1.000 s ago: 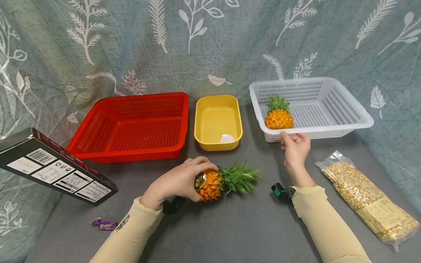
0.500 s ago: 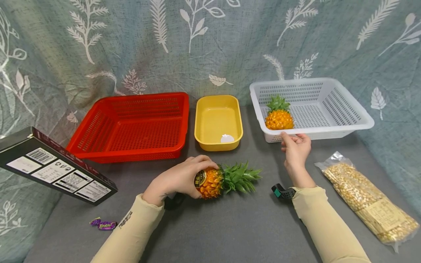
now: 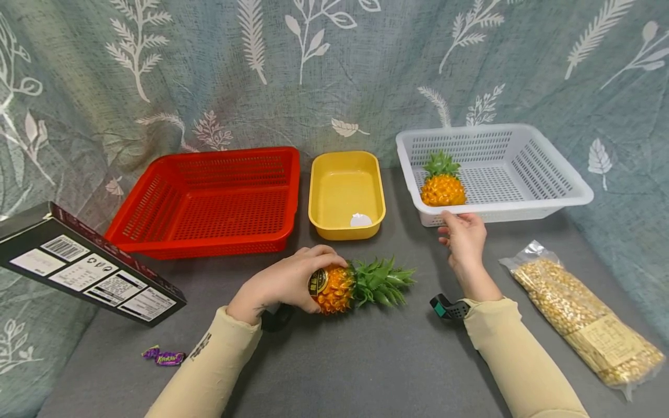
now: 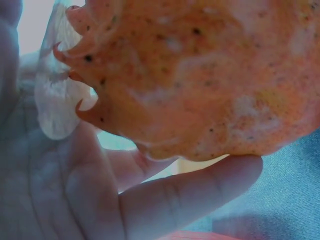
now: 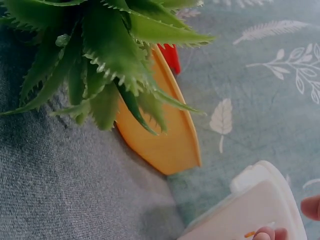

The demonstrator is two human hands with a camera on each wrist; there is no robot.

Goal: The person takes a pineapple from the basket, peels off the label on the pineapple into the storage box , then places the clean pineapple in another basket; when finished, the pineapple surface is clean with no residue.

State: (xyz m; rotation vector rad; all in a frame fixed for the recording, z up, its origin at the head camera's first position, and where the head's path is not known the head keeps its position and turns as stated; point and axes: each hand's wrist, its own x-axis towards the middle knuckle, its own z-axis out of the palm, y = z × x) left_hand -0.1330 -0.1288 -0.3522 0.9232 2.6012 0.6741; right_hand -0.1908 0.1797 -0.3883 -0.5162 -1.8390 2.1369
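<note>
My left hand [image 3: 292,280] grips a small orange pineapple [image 3: 336,289], which lies on its side with its green crown [image 3: 381,281] pointing right. A black-and-gold label shows beside the fingers. The left wrist view shows the pineapple's spiky skin [image 4: 200,75] against the palm and fingers. My right hand [image 3: 467,239] is at the front rim of the white basket [image 3: 522,206], fingers loosely bent; its fingertips [image 5: 270,234] look apart from the thumb in the right wrist view. Whether they touch the rim is hard to tell. A second pineapple [image 3: 443,190] sits inside that basket.
Behind the left hand stand a red basket [image 3: 225,244] and a yellow tub [image 3: 346,232]. A dark box [image 3: 104,273] leans in at the left, near a purple-wrapped candy [image 3: 168,358]. A bag of corn kernels [image 3: 585,316] lies at right, and a patterned curtain [image 3: 366,69] hangs behind.
My right hand has shifted slightly left and toward me from the white basket's rim. The left hand keeps its grip on the pineapple, nearly still.
</note>
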